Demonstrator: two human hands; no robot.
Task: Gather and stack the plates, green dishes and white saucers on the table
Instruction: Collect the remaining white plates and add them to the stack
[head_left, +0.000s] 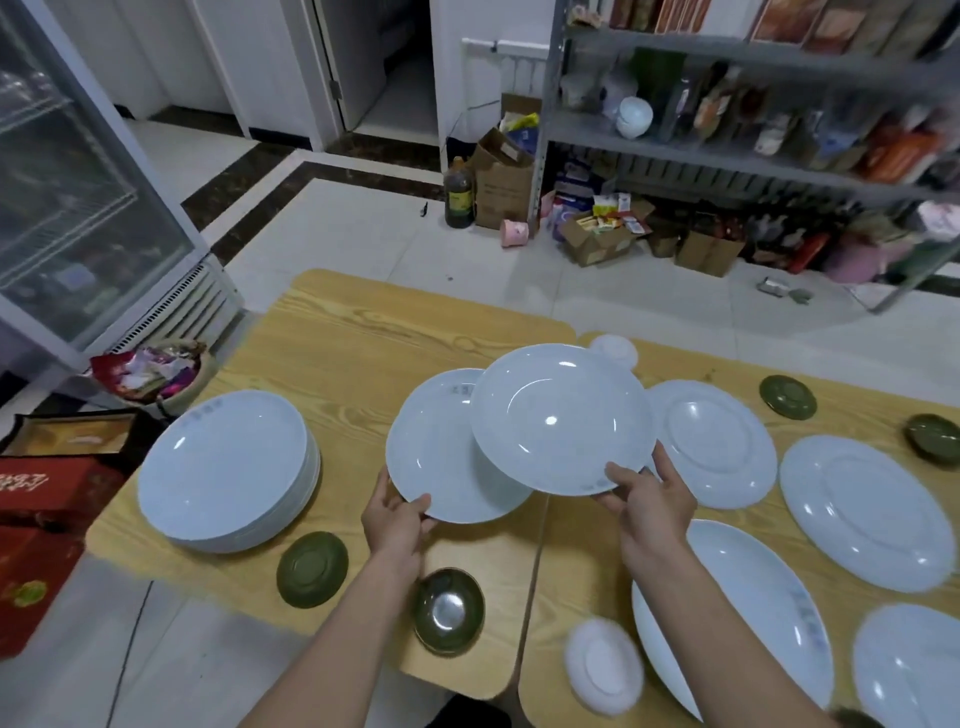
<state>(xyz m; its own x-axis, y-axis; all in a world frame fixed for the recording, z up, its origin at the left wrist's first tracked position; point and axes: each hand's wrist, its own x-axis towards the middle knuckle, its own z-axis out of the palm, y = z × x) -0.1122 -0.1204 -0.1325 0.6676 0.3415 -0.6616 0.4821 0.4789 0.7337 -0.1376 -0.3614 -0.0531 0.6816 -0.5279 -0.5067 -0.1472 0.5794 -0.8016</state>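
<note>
Plate (563, 418) face-up, near rim pinched by right hand (649, 512), overlaps second face-up plate (441, 457) gripped at near rim by left hand (395, 525), over desk (337, 332).

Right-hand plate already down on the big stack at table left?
No: the right hand grips the upper plate, overlapping the lower plate in the left hand, well clear of the plate stack.

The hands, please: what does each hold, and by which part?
Left hand grips the lower round white plate by its near rim; right hand grips the upper round white plate likewise.
</note>
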